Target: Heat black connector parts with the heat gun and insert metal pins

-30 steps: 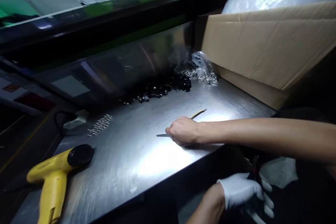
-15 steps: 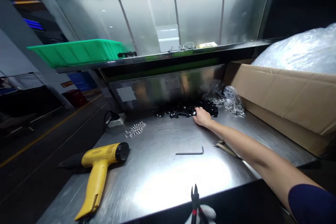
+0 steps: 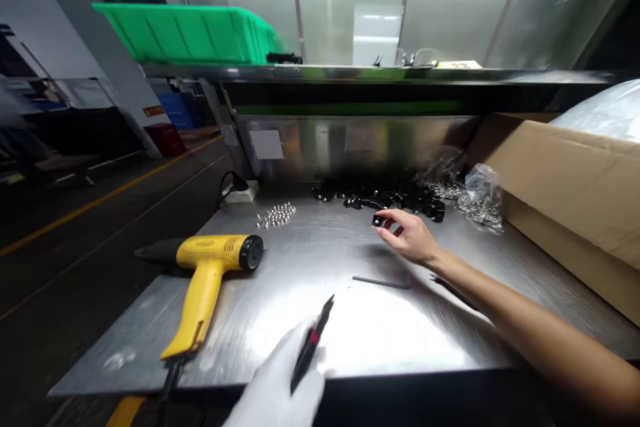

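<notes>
My left hand [image 3: 287,373], in a white glove, is closed around a pair of cutting pliers [image 3: 311,345] with red and black handles, above the front of the bench. Its jaws point up and to the right. My bare right hand [image 3: 409,237] pinches a small black part [image 3: 379,220] with a shiny round spot, held over the bench. Behind it lies a heap of similar black parts [image 3: 415,197]. Between the hands, a hex key [image 3: 381,282] rests on the metal bench [image 3: 240,320]. Another slim tool [image 3: 454,291] lies partly under my right forearm.
On the left lies a yellow heat gun [image 3: 207,280]. Several small shiny metal pieces [image 3: 277,215] are grouped behind it. Bags of metal pieces [image 3: 481,203] stand beside a cardboard box [image 3: 570,180] on the right. A green bin [image 3: 185,33] sits on the shelf above.
My right hand has come back from the heap with a small black part. My left hand has risen over the bench, and the pliers now tilt to the right. The view has shifted.
</notes>
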{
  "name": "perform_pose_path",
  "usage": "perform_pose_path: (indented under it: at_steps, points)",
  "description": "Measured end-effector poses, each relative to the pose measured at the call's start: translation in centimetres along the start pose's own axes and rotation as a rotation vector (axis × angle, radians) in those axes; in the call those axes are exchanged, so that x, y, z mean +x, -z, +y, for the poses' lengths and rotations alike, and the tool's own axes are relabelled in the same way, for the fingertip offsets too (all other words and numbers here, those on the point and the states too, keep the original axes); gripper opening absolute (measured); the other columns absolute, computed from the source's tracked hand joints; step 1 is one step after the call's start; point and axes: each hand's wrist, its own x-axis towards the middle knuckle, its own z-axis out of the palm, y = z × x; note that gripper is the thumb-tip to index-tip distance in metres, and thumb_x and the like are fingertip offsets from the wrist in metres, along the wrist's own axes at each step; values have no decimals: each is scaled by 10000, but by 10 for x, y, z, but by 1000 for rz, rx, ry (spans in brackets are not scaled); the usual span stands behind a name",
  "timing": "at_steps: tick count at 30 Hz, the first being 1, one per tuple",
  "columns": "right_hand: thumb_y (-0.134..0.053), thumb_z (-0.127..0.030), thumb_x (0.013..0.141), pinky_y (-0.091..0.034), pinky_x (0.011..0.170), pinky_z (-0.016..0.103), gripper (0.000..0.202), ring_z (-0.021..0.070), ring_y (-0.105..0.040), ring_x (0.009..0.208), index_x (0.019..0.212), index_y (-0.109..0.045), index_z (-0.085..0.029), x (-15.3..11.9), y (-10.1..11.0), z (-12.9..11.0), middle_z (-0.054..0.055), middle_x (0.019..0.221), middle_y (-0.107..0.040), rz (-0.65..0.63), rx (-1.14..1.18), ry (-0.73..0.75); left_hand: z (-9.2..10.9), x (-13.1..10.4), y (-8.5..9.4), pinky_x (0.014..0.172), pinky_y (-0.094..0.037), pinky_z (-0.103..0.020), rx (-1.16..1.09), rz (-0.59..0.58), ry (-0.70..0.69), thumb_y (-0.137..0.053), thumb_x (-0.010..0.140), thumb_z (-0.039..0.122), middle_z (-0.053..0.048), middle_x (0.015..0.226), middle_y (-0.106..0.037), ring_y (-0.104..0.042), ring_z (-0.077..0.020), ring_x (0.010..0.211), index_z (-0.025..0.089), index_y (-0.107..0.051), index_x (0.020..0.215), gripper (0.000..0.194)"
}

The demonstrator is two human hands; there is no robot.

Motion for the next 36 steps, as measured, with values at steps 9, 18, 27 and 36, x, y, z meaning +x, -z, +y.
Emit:
perform_pose_path:
  at_steps: [9, 18, 27, 36]
  points:
    - [-704, -176, 873, -619, 663, 304, 363, 175, -648, 906, 1222, -605, -161, -48, -37, -53, 98, 1074, -662, -86, 466, 366, 10, 16, 0, 961, -478, -443, 311, 190, -88, -492, 917, 279, -47, 1159, -689, -646, -269, 1048, 297, -614, 1241, 346]
    - [-746, -182, 844, -640, 699, 302, 330, 165, -660, 881, 1154, -634, -156, -56, -36, -50, 73, 1040, -655, -222, 579, 300, 22, 22, -6, 799, -451, -389, 618, 166, -34, -493, 901, 346, -36, 982, -663, -612, -255, 882, 302, -653, 1086, 248]
    - [-712, -170, 842, -653, 708, 318, 334, 189, -655, 929, 1168, -640, -162, -65, -31, -51, 79, 1069, -644, -253, 523, 366, 28, 23, -12, 621, -358, -345, 787, 113, 25, -469, 899, 409, -38, 865, -625, -579, -245, 774, 277, -640, 929, 218]
    - [-721, -170, 846, -635, 679, 317, 341, 181, -638, 908, 1180, -657, -167, -68, -30, -52, 82, 1068, -619, -287, 515, 395, 33, 22, -21, 682, -402, -384, 964, 163, -26, -475, 875, 435, -77, 887, -625, -605, -326, 882, 263, -646, 1019, 282]
